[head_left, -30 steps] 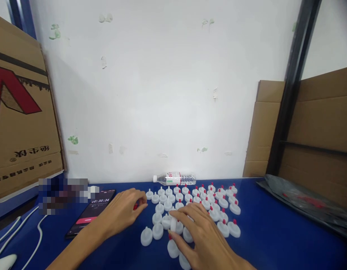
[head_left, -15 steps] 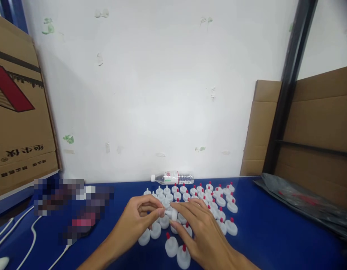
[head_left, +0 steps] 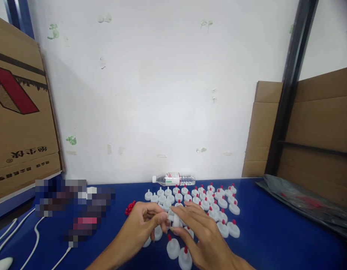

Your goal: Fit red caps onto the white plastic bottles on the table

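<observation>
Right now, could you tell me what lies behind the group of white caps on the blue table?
Behind the white caps a clear water bottle lies on its side against the white wall. The nearest caps are partly covered by the left hand and right hand.

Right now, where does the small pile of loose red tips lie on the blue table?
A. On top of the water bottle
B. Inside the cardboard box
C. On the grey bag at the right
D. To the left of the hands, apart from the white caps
D: the red tips lie on the blue table just left of the left hand, beside the white caps.
</observation>
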`<state>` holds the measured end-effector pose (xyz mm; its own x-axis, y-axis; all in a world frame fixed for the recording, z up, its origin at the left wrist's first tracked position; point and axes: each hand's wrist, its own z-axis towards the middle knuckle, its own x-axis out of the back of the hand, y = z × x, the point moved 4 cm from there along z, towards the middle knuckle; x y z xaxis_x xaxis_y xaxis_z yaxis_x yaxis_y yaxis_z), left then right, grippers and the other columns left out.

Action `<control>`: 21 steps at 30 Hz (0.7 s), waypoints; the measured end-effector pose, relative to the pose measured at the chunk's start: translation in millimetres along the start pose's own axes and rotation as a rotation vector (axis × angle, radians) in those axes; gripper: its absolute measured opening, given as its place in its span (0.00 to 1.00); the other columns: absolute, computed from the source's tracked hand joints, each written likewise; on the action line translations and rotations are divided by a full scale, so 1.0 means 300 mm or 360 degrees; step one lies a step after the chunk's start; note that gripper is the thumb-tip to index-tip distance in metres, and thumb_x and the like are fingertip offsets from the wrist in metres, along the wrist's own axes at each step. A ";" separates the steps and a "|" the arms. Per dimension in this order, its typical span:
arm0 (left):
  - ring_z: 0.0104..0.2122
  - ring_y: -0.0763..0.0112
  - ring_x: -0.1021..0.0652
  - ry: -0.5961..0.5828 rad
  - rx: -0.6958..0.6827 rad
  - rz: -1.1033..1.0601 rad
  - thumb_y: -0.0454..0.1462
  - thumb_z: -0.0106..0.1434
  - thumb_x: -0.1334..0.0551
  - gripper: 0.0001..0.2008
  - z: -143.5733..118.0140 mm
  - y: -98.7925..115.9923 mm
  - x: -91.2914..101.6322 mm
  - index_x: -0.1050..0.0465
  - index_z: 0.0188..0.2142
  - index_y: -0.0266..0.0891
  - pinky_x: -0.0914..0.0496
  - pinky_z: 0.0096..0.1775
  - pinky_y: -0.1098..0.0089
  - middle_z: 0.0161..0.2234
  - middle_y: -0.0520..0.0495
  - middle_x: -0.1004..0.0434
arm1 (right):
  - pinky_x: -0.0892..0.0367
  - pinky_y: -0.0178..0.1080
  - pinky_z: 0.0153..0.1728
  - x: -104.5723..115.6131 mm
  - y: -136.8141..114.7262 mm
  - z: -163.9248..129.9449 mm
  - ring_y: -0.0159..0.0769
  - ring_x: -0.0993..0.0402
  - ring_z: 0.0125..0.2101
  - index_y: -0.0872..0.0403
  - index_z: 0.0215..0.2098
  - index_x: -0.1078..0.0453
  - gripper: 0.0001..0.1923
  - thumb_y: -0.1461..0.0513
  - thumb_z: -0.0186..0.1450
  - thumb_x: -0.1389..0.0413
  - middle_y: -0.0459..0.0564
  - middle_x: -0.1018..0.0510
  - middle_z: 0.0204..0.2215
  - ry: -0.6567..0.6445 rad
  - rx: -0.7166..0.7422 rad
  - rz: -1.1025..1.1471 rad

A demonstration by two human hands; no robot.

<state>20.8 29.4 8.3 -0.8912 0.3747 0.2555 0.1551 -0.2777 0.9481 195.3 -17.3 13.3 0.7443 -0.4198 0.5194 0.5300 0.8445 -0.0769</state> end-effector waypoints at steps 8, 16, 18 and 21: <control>0.21 0.74 0.32 -0.0021 -0.0115 0.0377 0.61 0.69 0.49 0.33 -0.030 0.015 -0.020 0.27 0.23 0.37 0.39 0.25 0.74 0.22 0.51 0.27 | 0.29 0.49 0.58 0.009 -0.031 0.005 0.41 0.19 0.46 0.55 0.65 0.37 0.23 0.67 0.73 0.47 0.55 0.17 0.46 0.0019 0.0133 0.0005; 0.28 0.69 0.27 -0.0054 -0.0223 0.0600 0.56 0.73 0.53 0.30 -0.040 0.059 -0.020 0.32 0.24 0.39 0.36 0.34 0.72 0.24 0.50 0.27 | 0.31 0.49 0.60 -0.010 -0.026 -0.004 0.39 0.19 0.46 0.55 0.66 0.39 0.24 0.67 0.73 0.46 0.54 0.17 0.47 0.0029 0.0131 0.0016; 0.26 0.70 0.29 0.0059 -0.0245 0.0760 0.53 0.75 0.53 0.28 -0.038 0.072 -0.004 0.33 0.24 0.40 0.38 0.33 0.71 0.23 0.51 0.29 | 0.32 0.51 0.61 -0.013 -0.023 0.009 0.39 0.19 0.45 0.51 0.67 0.41 0.25 0.65 0.73 0.45 0.51 0.17 0.46 -0.0060 0.0031 0.0064; 0.24 0.71 0.33 0.0266 -0.0429 0.1111 0.45 0.75 0.54 0.24 -0.035 0.083 0.026 0.40 0.23 0.41 0.43 0.31 0.69 0.21 0.53 0.34 | 0.31 0.56 0.58 -0.016 -0.016 0.014 0.45 0.20 0.46 0.51 0.72 0.53 0.39 0.61 0.69 0.40 0.54 0.18 0.48 -0.0195 -0.0176 0.0001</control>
<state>13.1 16.1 31.8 -0.6804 -0.0996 0.7260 0.6157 -0.6150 0.4927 187.7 -17.9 14.7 0.6931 -0.3695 0.6189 0.5758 0.8003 -0.1671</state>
